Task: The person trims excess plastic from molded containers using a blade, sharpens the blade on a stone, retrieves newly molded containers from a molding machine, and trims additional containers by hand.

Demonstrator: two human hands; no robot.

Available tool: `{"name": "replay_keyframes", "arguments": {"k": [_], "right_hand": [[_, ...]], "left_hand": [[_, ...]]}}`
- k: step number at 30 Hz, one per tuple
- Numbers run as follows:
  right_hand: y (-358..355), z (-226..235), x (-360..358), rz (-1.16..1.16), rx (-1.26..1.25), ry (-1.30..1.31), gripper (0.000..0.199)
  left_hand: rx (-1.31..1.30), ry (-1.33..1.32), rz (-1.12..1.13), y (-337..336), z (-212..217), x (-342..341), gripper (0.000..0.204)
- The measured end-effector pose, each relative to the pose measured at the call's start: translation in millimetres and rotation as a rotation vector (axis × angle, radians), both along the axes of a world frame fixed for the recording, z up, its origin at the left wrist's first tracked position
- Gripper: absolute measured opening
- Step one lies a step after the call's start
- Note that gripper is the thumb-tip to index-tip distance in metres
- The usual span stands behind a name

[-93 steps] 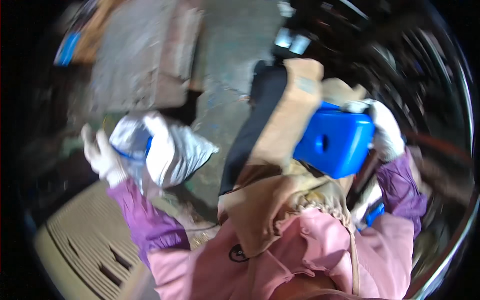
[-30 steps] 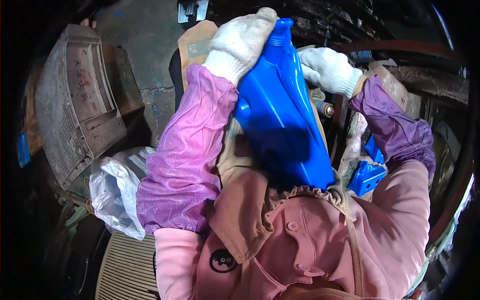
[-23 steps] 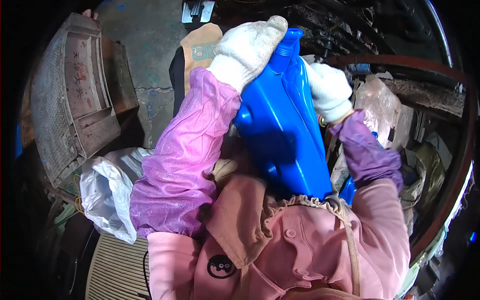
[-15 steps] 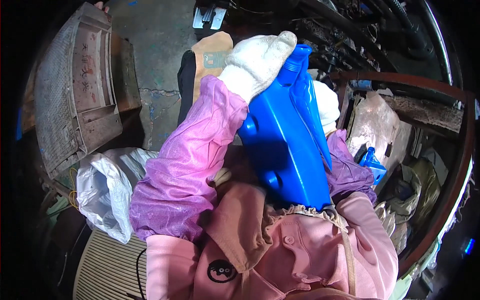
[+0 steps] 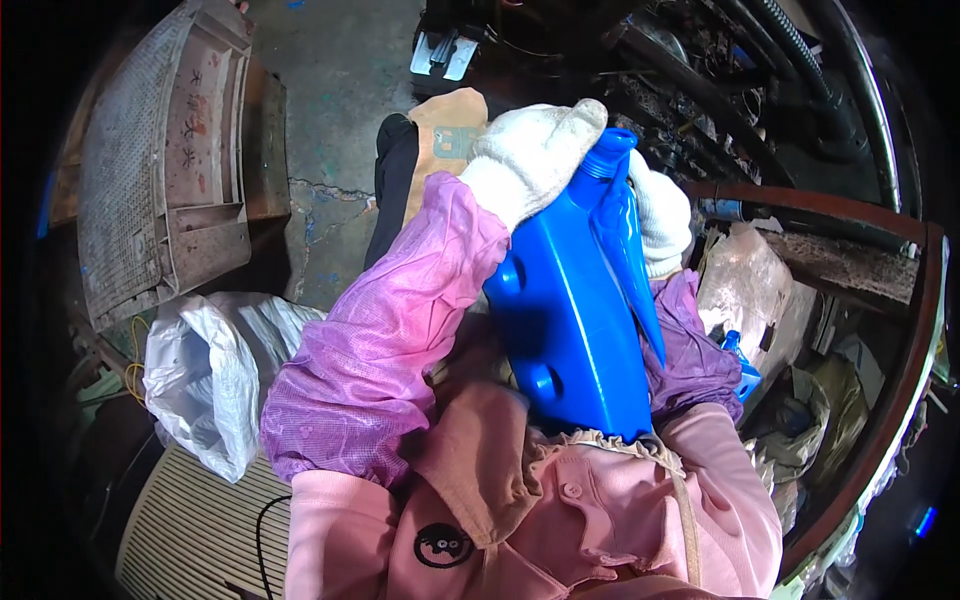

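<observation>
A glossy blue plastic jug (image 5: 575, 310) leans across my lap, its base against my pink clothing and its neck (image 5: 612, 150) pointing away from me. Along its right side stands a thin, pointed blue plastic flap (image 5: 632, 280). White-gloved, my left hand (image 5: 540, 155) is closed round the upper left side just beside the neck, thumb up. My right hand (image 5: 662, 215), also in a white glove, curls against the far right side behind the flap. Its fingers are hidden there. Purple sleeve covers (image 5: 370, 340) are on both forearms.
An open white woven sack (image 5: 205, 385) stands at left, below a grey metal guard (image 5: 170, 170). A reddish-brown metal frame (image 5: 830, 205) encloses bags and a smaller blue piece (image 5: 738, 365) at right. Dark machinery with pipes (image 5: 780, 80) fills the upper right.
The whole view has shifted, so the surroundings sit lower in the picture. The jug stands slightly more upright, and more of my right glove shows beside it. Both hands keep their places on the jug.
</observation>
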State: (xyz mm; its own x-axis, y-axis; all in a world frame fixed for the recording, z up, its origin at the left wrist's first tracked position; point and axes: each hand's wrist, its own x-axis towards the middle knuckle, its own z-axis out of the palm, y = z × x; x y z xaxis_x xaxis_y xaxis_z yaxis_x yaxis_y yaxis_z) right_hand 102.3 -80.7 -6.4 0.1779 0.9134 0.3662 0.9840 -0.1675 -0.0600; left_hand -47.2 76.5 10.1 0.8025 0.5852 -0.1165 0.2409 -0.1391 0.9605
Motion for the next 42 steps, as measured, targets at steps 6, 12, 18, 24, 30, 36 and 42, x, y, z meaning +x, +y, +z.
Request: {"name": "replay_keyframes", "arguments": {"k": [6, 12, 18, 24, 30, 36, 42], "right_hand": [[4.8, 21.8, 11.0, 0.19, 0.008, 0.433, 0.031], [20.6, 70.9, 27.1, 0.275, -0.2, 0.385, 0.032], [25.3, 131.7, 7.3, 0.129, 0.09, 0.617, 0.037], [-4.4, 143.1, -21.3, 0.12, 0.122, 0.46, 0.029], [-72.4, 130.6, -25.9, -0.072, -0.168, 0.404, 0.021], [-78.4, 123.7, -4.0, 0.068, -0.12, 0.321, 0.018], [-70.7, 111.8, -5.7, 0.068, -0.08, 0.304, 0.022]], "left_hand": [[0.044, -0.005, 0.057, -2.5, -1.8, -0.8, 0.068], [-0.12, -0.039, -0.03, 8.5, 6.5, 3.0, 0.067], [-0.182, -0.39, 0.045, 64.1, 39.7, 21.5, 0.064], [-0.635, -0.152, -0.095, 74.3, 49.4, 33.0, 0.068], [-0.538, 0.011, -0.251, 34.3, 13.5, 28.0, 0.062], [-0.553, -0.066, -0.226, 30.9, 6.1, 25.0, 0.059], [-0.547, 0.016, -0.179, 32.6, 8.0, 25.1, 0.058]]}}
